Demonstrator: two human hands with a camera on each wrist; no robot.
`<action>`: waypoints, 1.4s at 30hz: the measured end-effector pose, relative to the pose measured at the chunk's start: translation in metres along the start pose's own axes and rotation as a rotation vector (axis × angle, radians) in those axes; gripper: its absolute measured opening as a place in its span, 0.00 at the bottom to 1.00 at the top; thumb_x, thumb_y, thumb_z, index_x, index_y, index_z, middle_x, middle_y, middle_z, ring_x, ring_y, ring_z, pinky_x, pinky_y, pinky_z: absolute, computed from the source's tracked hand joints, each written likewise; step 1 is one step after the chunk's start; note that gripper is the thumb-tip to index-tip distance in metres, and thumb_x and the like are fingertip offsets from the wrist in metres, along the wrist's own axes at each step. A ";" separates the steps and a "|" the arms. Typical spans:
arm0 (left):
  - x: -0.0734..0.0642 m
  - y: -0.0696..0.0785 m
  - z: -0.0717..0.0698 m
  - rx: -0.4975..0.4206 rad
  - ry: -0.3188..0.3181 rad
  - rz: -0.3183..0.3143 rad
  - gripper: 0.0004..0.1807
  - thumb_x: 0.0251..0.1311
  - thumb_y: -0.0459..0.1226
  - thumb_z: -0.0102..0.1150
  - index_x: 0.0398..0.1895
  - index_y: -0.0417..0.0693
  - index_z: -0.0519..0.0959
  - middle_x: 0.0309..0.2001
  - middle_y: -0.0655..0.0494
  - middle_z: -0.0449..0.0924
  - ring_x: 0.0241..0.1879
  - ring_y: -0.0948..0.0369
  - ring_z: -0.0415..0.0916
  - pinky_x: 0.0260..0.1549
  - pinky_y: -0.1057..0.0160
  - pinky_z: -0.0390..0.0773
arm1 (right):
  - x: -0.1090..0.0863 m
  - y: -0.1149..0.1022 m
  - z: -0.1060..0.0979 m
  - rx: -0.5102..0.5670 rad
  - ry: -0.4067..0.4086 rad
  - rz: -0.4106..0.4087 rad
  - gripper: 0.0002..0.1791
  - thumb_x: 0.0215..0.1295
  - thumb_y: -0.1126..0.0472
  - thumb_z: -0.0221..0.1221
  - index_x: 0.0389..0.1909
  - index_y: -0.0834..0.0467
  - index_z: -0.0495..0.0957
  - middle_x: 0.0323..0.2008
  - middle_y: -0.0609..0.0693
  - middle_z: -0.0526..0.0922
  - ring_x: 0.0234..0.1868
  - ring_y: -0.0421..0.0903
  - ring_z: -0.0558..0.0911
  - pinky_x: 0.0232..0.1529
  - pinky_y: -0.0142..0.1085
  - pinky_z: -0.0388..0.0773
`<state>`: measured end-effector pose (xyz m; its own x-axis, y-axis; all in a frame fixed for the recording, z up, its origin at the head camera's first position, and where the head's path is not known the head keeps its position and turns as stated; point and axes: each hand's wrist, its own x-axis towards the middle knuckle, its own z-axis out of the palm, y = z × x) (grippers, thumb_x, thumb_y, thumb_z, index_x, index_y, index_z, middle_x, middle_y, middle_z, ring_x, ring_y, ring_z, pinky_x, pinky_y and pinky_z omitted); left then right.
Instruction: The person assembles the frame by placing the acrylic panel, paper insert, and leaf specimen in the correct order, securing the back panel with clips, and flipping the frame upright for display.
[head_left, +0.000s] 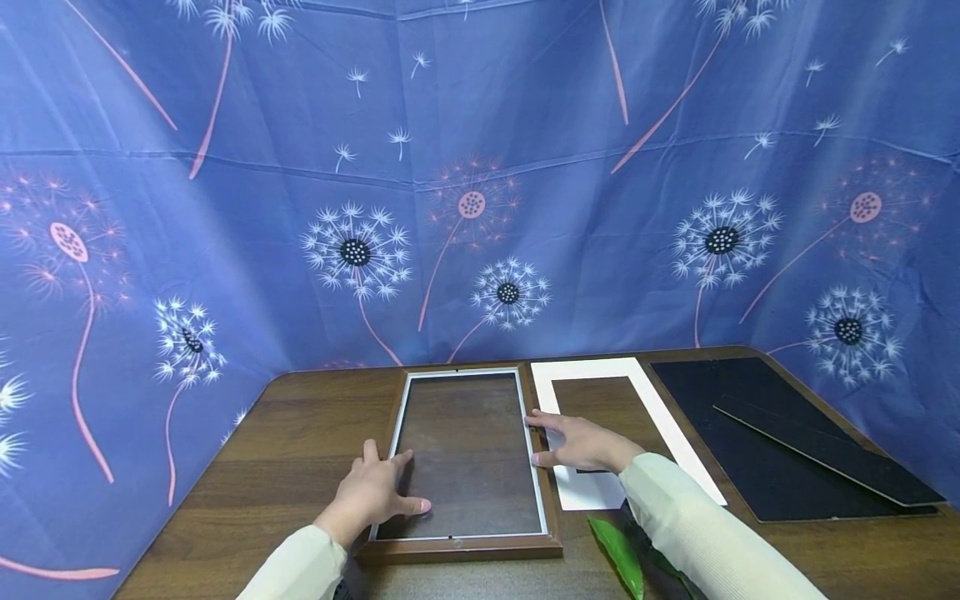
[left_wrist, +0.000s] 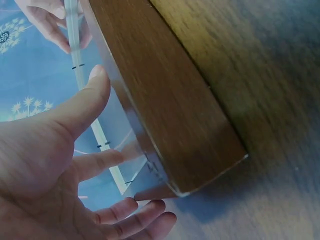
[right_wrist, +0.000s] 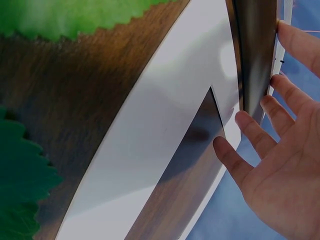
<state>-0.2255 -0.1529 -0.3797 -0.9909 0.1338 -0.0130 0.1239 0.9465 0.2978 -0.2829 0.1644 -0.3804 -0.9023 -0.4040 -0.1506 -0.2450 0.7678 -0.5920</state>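
A brown picture frame (head_left: 465, 550) lies on the wooden table, its white inner lip surrounding a clear pane (head_left: 468, 450). My left hand (head_left: 371, 496) is at the frame's left side, fingers spread, thumb reaching over the pane. In the left wrist view, the thumb (left_wrist: 92, 97) is extended beside the frame's brown edge (left_wrist: 165, 85). My right hand (head_left: 588, 444) is at the frame's right side with fingers extended; in the right wrist view its fingertips (right_wrist: 280, 79) touch that side. Under this hand lies a white mat (head_left: 588, 493) with a rectangular opening.
A large black board (head_left: 720, 425) lies at the right, with a narrow black piece (head_left: 825, 450) lying aslant on it. Green leaves (head_left: 621, 554) lie near the front edge, partly under my right forearm. A blue dandelion-print cloth (head_left: 420, 150) hangs behind the table.
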 end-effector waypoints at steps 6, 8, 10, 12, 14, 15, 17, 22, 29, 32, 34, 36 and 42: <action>0.001 0.000 0.000 0.032 0.007 -0.002 0.47 0.42 0.55 0.81 0.67 0.44 0.77 0.46 0.38 0.63 0.41 0.44 0.71 0.33 0.47 0.78 | -0.001 -0.001 0.000 0.006 0.000 -0.002 0.37 0.67 0.50 0.66 0.75 0.54 0.67 0.78 0.54 0.59 0.76 0.66 0.58 0.70 0.64 0.56; 0.001 0.000 0.000 0.033 0.011 0.004 0.48 0.42 0.56 0.81 0.67 0.44 0.77 0.47 0.38 0.64 0.40 0.45 0.71 0.32 0.47 0.78 | -0.001 -0.001 -0.001 0.004 0.001 -0.004 0.37 0.67 0.50 0.66 0.75 0.54 0.67 0.78 0.54 0.59 0.76 0.66 0.58 0.70 0.64 0.56; 0.002 -0.001 0.000 0.032 0.015 0.011 0.48 0.41 0.56 0.81 0.66 0.44 0.77 0.47 0.37 0.64 0.41 0.44 0.71 0.32 0.47 0.78 | -0.002 -0.001 -0.001 0.004 0.001 -0.009 0.37 0.67 0.50 0.66 0.75 0.55 0.67 0.78 0.54 0.59 0.76 0.66 0.58 0.70 0.64 0.56; 0.002 -0.001 0.000 0.028 0.023 0.013 0.48 0.41 0.56 0.81 0.66 0.45 0.77 0.48 0.37 0.65 0.42 0.43 0.72 0.32 0.46 0.78 | -0.001 -0.001 -0.001 0.000 0.002 -0.013 0.37 0.67 0.50 0.66 0.75 0.55 0.67 0.78 0.55 0.59 0.76 0.66 0.58 0.70 0.64 0.56; 0.003 -0.002 0.000 0.024 0.028 0.014 0.47 0.40 0.56 0.81 0.65 0.45 0.77 0.48 0.37 0.65 0.43 0.43 0.73 0.32 0.45 0.79 | -0.001 -0.001 -0.001 -0.001 0.000 -0.015 0.37 0.67 0.51 0.66 0.75 0.55 0.67 0.78 0.55 0.59 0.76 0.66 0.57 0.70 0.64 0.56; 0.003 -0.002 0.000 0.023 0.030 0.014 0.47 0.40 0.56 0.81 0.65 0.46 0.78 0.48 0.37 0.65 0.43 0.42 0.73 0.33 0.45 0.79 | -0.001 -0.001 -0.001 -0.002 -0.001 -0.016 0.37 0.68 0.51 0.66 0.75 0.55 0.67 0.78 0.55 0.59 0.76 0.66 0.57 0.70 0.64 0.56; 0.003 -0.002 -0.001 0.014 0.030 0.018 0.47 0.40 0.56 0.82 0.65 0.45 0.78 0.47 0.37 0.65 0.43 0.42 0.73 0.34 0.44 0.79 | -0.001 -0.001 -0.001 -0.002 -0.002 -0.015 0.37 0.68 0.50 0.66 0.75 0.55 0.67 0.78 0.55 0.59 0.76 0.66 0.57 0.70 0.64 0.56; 0.003 -0.005 -0.003 -0.023 0.020 0.044 0.45 0.41 0.55 0.82 0.64 0.44 0.78 0.47 0.36 0.66 0.43 0.40 0.76 0.35 0.43 0.79 | -0.001 -0.001 -0.001 0.003 -0.002 -0.012 0.37 0.67 0.51 0.67 0.75 0.55 0.67 0.78 0.55 0.59 0.76 0.66 0.58 0.70 0.63 0.56; 0.006 -0.019 -0.013 -0.076 0.015 0.056 0.44 0.50 0.52 0.79 0.67 0.41 0.74 0.55 0.29 0.73 0.53 0.33 0.75 0.46 0.36 0.77 | -0.001 -0.001 0.000 0.002 -0.001 -0.014 0.37 0.67 0.51 0.67 0.75 0.55 0.67 0.78 0.55 0.59 0.76 0.66 0.58 0.70 0.64 0.56; 0.007 -0.028 -0.016 -0.101 0.020 0.068 0.42 0.52 0.50 0.78 0.67 0.40 0.74 0.58 0.29 0.75 0.58 0.32 0.73 0.53 0.34 0.73 | -0.001 -0.002 -0.001 0.007 -0.003 -0.012 0.37 0.67 0.51 0.67 0.75 0.54 0.67 0.78 0.55 0.59 0.76 0.66 0.58 0.70 0.64 0.56; 0.007 -0.034 -0.017 -0.122 0.019 0.077 0.41 0.52 0.49 0.77 0.68 0.40 0.74 0.56 0.32 0.78 0.59 0.33 0.73 0.55 0.35 0.73 | -0.001 -0.002 -0.001 0.011 -0.006 -0.011 0.37 0.67 0.51 0.67 0.75 0.54 0.67 0.78 0.55 0.59 0.76 0.66 0.57 0.70 0.64 0.56; 0.008 -0.041 -0.018 -0.140 0.011 0.092 0.41 0.53 0.48 0.77 0.68 0.40 0.74 0.55 0.35 0.79 0.58 0.35 0.74 0.55 0.36 0.73 | -0.001 -0.003 -0.002 0.011 -0.007 -0.011 0.37 0.67 0.51 0.67 0.75 0.54 0.67 0.78 0.55 0.59 0.76 0.66 0.58 0.70 0.65 0.56; 0.009 -0.055 -0.021 -0.223 -0.062 0.140 0.39 0.57 0.45 0.75 0.70 0.41 0.73 0.62 0.30 0.75 0.64 0.33 0.70 0.59 0.34 0.69 | 0.000 -0.002 -0.002 0.015 -0.007 -0.010 0.37 0.67 0.51 0.67 0.75 0.54 0.67 0.78 0.55 0.59 0.76 0.66 0.57 0.70 0.64 0.56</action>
<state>-0.2420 -0.2104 -0.3765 -0.9590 0.2832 -0.0128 0.2385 0.8304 0.5035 -0.2826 0.1638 -0.3778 -0.8972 -0.4153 -0.1501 -0.2488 0.7562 -0.6052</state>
